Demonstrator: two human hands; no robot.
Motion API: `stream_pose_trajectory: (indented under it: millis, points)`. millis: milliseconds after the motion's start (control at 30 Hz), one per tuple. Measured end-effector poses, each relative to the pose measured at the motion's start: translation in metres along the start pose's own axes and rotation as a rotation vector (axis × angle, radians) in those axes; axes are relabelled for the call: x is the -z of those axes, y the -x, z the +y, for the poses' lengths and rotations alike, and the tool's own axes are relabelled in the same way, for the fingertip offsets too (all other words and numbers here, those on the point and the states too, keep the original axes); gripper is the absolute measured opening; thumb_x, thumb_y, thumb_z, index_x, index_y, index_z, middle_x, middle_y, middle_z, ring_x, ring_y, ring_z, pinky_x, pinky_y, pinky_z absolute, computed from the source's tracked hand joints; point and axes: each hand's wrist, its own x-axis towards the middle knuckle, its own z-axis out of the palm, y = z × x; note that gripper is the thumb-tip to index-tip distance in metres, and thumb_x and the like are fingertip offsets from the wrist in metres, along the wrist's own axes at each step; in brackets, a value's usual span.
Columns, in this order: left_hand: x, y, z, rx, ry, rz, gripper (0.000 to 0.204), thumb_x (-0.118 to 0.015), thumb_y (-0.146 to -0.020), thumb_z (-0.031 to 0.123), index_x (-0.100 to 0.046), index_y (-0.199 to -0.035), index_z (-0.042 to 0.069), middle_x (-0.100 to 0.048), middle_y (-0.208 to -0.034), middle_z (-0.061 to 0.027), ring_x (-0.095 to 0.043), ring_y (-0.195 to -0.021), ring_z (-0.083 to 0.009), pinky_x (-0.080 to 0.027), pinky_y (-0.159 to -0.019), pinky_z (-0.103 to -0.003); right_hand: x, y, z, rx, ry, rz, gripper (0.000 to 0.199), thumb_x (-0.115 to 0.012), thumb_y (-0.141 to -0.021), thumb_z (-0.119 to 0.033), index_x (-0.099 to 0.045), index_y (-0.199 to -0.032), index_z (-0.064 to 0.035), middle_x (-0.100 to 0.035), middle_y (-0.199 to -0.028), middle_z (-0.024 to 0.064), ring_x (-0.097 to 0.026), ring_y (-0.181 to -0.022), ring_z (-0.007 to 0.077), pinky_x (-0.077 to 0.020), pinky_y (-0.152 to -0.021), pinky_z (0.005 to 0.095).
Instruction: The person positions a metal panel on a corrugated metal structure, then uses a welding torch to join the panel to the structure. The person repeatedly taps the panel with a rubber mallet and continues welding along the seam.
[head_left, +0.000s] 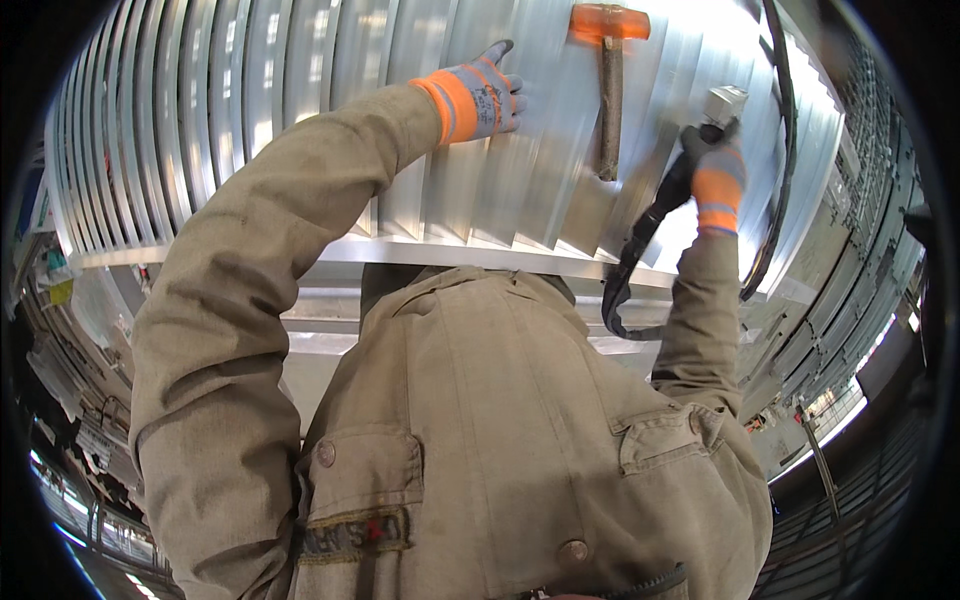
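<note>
My left hand [485,95], in a grey glove with an orange cuff, lies flat with fingers apart on a wide panel of shiny metal slats [250,110]. My right hand [718,175], gloved the same way, grips a black-handled power tool [722,105] whose pale head touches the slats at the upper right. A black cable [630,255] hangs from the tool down toward my chest. An orange-headed mallet [608,70] with a wooden handle lies on the slats between my hands, untouched.
A thick black hose [785,150] curves along the panel's right edge. Metal frames and racks [860,290] stand to the right, with cluttered shelving [70,350] to the left. My tan work jacket [500,440] fills the lower view.
</note>
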Motion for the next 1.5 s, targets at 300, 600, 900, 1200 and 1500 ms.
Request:
stream_pose_trajectory:
  millis: [300,600,900,1200,1500]
  points:
    - [0.005,0.005,0.002,0.039,0.045,-0.042,0.043,-0.077,-0.105,0.015,-0.072,-0.144,0.032,-0.066,-0.154,0.0090,-0.058,-0.156,-0.0160,-0.029,-0.140,-0.074,0.149,0.108,-0.079,0.047,-0.638,-0.390,0.033,-0.078,-0.108,-0.016,-0.075,-0.135,0.0032,-0.075,-0.102,0.0058,-0.071,-0.086,0.0142,-0.0569,-0.074,0.0317]
    - [0.004,0.010,0.003,0.059,0.073,0.068,0.028,-0.080,-0.101,0.019,-0.077,-0.128,0.029,-0.069,-0.135,0.0082,-0.064,-0.142,-0.0146,-0.040,-0.133,-0.067,0.122,0.144,-0.207,0.398,-0.527,-1.139,0.045,-0.082,-0.106,-0.014,-0.074,-0.148,-0.0043,-0.083,-0.131,0.0122,-0.080,-0.115,0.0240,-0.0626,-0.097,0.0390]
    - [-0.004,0.007,0.007,0.102,0.125,0.117,0.032,-0.079,-0.104,0.022,-0.076,-0.134,0.032,-0.068,-0.145,0.0096,-0.060,-0.146,-0.0139,-0.040,-0.131,-0.061,0.040,0.139,-0.250,0.531,-0.430,-1.231,0.040,-0.073,-0.110,-0.030,-0.075,-0.143,-0.0078,-0.085,-0.117,0.0183,-0.082,-0.103,0.0380,-0.0626,-0.092,0.0446]
    - [-0.010,0.008,0.008,0.115,0.116,0.206,0.028,-0.082,-0.102,0.024,-0.080,-0.129,0.032,-0.072,-0.133,0.0112,-0.065,-0.138,-0.0103,-0.039,-0.132,-0.059,0.008,0.127,-0.262,0.604,-0.333,-1.335,0.045,-0.070,-0.110,-0.036,-0.075,-0.145,-0.0097,-0.085,-0.110,0.0206,-0.082,-0.098,0.0386,-0.0622,-0.088,0.0452]
    - [0.003,0.004,0.006,0.094,0.082,0.015,0.065,-0.094,-0.095,0.035,-0.067,-0.154,0.034,-0.060,-0.165,0.0118,-0.049,-0.160,-0.0139,-0.036,-0.134,-0.059,-0.013,0.130,-0.263,0.717,-0.337,-1.298,0.041,-0.069,-0.109,-0.038,-0.077,-0.143,-0.0144,-0.083,-0.109,0.0230,-0.078,-0.096,0.0441,-0.0616,-0.086,0.0471]
